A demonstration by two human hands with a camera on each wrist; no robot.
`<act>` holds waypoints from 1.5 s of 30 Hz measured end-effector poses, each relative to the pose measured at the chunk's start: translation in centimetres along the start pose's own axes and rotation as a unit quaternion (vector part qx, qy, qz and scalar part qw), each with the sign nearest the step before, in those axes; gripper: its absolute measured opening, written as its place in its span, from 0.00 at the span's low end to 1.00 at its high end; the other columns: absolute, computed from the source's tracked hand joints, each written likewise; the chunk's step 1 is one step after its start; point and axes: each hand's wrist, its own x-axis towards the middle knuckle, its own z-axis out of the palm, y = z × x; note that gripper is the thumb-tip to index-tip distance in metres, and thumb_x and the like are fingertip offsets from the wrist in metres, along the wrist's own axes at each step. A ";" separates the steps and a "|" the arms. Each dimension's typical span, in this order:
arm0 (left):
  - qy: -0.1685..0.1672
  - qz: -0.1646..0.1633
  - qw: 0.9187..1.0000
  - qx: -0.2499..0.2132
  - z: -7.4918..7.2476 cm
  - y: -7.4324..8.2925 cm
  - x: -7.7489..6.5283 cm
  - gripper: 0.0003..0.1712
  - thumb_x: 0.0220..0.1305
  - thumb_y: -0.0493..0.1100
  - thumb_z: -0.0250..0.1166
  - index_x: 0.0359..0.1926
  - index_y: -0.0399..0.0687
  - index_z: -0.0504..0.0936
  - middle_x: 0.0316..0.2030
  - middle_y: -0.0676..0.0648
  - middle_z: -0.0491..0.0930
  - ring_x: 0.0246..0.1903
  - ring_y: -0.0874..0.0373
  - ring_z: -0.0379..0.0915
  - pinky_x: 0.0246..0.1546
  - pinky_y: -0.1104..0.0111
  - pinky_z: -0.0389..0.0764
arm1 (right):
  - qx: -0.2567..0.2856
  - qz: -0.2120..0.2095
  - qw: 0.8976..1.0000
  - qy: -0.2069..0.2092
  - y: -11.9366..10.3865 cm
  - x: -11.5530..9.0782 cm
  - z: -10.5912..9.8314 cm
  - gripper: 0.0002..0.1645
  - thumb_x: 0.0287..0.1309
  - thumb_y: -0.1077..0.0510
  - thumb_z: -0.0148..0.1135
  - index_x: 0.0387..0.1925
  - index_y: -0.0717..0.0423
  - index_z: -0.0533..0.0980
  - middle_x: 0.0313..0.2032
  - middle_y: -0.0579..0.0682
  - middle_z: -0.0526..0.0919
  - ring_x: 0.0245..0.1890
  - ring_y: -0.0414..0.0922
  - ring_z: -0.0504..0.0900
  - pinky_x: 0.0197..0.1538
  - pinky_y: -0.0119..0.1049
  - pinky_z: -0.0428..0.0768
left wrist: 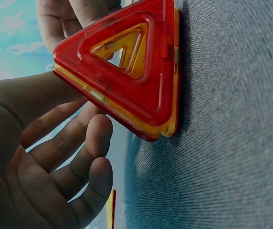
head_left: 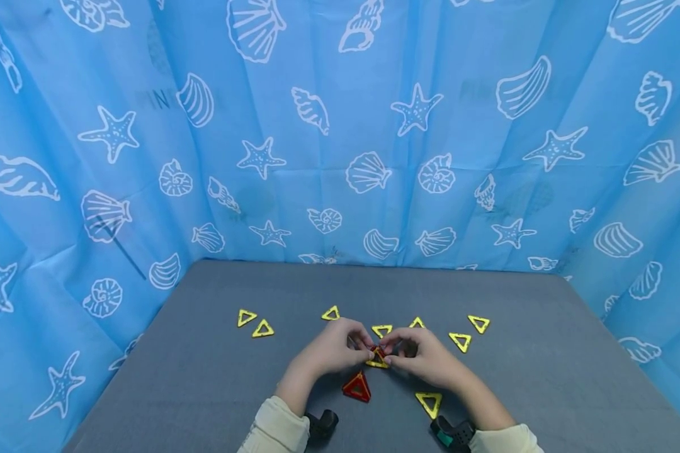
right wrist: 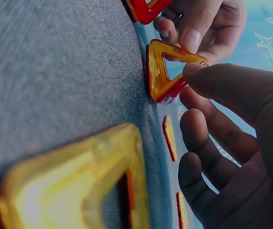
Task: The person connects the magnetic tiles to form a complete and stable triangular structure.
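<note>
Near the middle of the table, my left hand and right hand meet over a small upright group of triangular magnetic tiles. A yellow triangular tile faces me, with red tile edges behind and below it. At its upper corner my left thumb presses, and my right thumb pinches the corner beside it. The fingers behind the tiles are partly hidden. Just in front of my left hand stands a red and yellow tile pyramid, which looms large in the left wrist view as a red triangle over yellow.
A yellow triangle lies near my right wrist. Further triangles lie behind the hands, including a pair at the left and a pair at the right. A blue shell-print curtain hangs around the grey table.
</note>
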 end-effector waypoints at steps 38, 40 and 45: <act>-0.039 -0.010 0.999 0.023 0.1 0.0 0.3 0.15 0.66 0.42 0.74 0.53 0.56 0.90 0.49 0.54 0.87 0.43 0.60 0.82 0.44 0.62 0.83 | -0.024 -0.001 1.000 0.008 0.0 0.1 0.1 0.07 0.69 0.58 0.70 0.46 0.54 0.85 0.39 0.52 0.87 0.28 0.37 0.80 0.31 0.34 0.80; -0.047 -0.011 0.999 0.018 0.2 0.0 0.3 0.15 0.66 0.42 0.74 0.53 0.58 0.90 0.50 0.56 0.87 0.43 0.60 0.81 0.43 0.63 0.83 | -0.021 -0.003 1.000 0.008 0.0 0.0 0.1 0.07 0.68 0.58 0.71 0.46 0.55 0.85 0.39 0.52 0.87 0.28 0.37 0.80 0.30 0.33 0.80; -0.058 -0.011 0.998 -0.001 0.3 0.0 0.3 0.10 0.68 0.43 0.73 0.49 0.57 0.91 0.44 0.56 0.87 0.38 0.61 0.81 0.39 0.66 0.82 | -0.017 -0.012 1.000 0.009 -0.2 -0.1 -0.1 0.08 0.68 0.59 0.71 0.46 0.57 0.85 0.41 0.55 0.88 0.29 0.38 0.80 0.31 0.33 0.80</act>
